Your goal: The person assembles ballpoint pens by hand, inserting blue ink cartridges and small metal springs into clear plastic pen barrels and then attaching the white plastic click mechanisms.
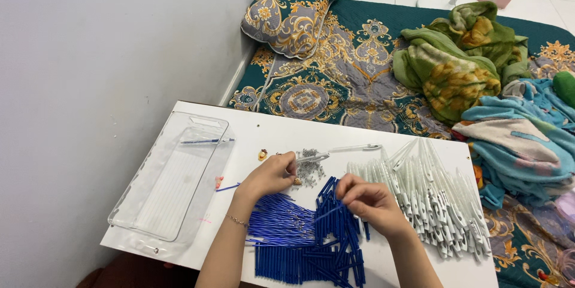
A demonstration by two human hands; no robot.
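1. Clear plastic with a white end makes up the pen barrel point(311, 157) that is pinched between the thumb and fingers of the left hand point(269, 175); the barrel is held just above the white board point(269, 129), its tip pointing away from the hand toward the right.
2. A thin blue piece point(326, 212), seemingly a refill, is gripped by the closed fingertips of the right hand point(365, 201), slanting down and leftward from them; its exact kind cannot be told for certain.
3. A small heap of tiny metal springs point(309, 171) is seen just beside the left hand, between the two hands.
4. Under and in front of both hands, a pile of dark blue tubes point(323, 252) is spread, with a bundle of slim blue-and-white refills point(278, 225) lying below the left wrist.
5. To the right of the right hand, a large heap of clear-and-white pen barrels point(431, 198) is laid out, near the hand but apart from it.
6. Well to the left of the left hand, a clear plastic tray point(150, 204) is placed, with one finished blue pen point(206, 141) lying in its far end.
7. Beyond the board, a patterned green bedspread point(335, 78), a matching pillow point(287, 12) and crumpled blankets point(473, 60) are visible.
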